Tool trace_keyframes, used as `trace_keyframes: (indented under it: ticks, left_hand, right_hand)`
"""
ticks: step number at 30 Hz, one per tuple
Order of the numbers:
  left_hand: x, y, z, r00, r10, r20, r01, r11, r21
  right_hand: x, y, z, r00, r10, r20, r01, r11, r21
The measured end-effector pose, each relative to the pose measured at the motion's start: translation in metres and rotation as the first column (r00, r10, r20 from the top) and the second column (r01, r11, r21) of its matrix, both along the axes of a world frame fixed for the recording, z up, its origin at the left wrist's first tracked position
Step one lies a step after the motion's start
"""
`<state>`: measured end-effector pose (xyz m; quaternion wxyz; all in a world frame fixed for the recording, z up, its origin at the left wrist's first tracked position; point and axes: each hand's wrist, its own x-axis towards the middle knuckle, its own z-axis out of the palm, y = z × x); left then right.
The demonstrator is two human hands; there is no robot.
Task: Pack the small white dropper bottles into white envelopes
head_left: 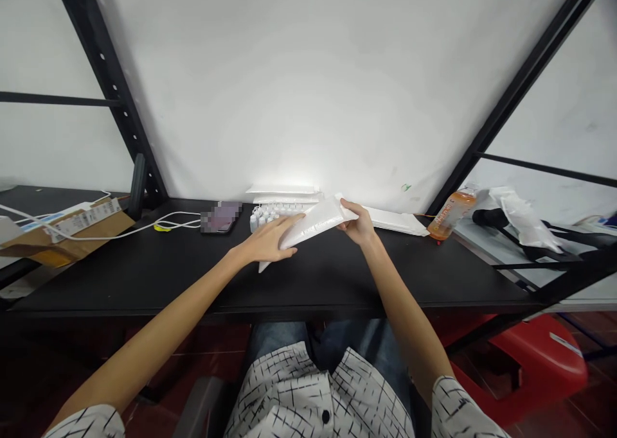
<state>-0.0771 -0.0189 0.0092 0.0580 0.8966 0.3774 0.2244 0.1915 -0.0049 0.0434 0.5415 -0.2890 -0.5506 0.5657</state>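
Observation:
A white padded mailer bag [313, 225] lies tilted over the middle of the black table [144, 277]. My left hand [270, 240] rests flat on its lower left part, fingers stretched out. My right hand [357, 223] pinches the bag's upper right end. Just behind the bag stands a cluster of several small white bottles [263, 216]. A stack of more white mailers [284, 194] lies against the wall.
A phone [220, 218] and white cables [164, 223] lie to the left, with a cardboard box [67, 232] at the far left. An orange drink bottle [450, 213] leans at the right by a black frame post. A red stool [540, 361] stands below right.

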Motion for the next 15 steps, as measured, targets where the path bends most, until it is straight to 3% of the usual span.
trace_keyframes:
  ticks: [4, 8, 11, 13, 15]
  left_hand:
    - [0.005, -0.001, -0.006, 1.000, -0.005, -0.027, 0.003, 0.998, -0.061]
    - [0.005, 0.003, -0.005, 0.990, 0.007, 0.144, 0.007, 0.996, -0.091]
    - [0.000, 0.008, 0.009, 0.972, 0.055, 0.230, -0.035, 0.995, -0.093]
    - [-0.004, 0.014, 0.026, 0.970, 0.084, 0.228, -0.079, 0.996, -0.032]
    - [-0.006, 0.026, 0.048, 0.973, 0.145, 0.178, -0.159, 0.985, 0.063]
  right_hand:
    - [0.009, -0.002, 0.004, 0.999, -0.018, -0.043, 0.018, 1.000, -0.016]
    - [0.023, 0.007, 0.008, 0.998, -0.020, 0.059, 0.021, 1.000, -0.021]
    - [0.049, 0.027, 0.006, 0.949, -0.234, 0.211, 0.224, 0.972, 0.071]
    - [0.075, 0.043, -0.001, 0.779, -0.473, 0.411, 0.426, 0.881, 0.207]
    - [0.105, 0.056, -0.012, 0.448, -0.651, 0.613, 0.545, 0.742, 0.390]
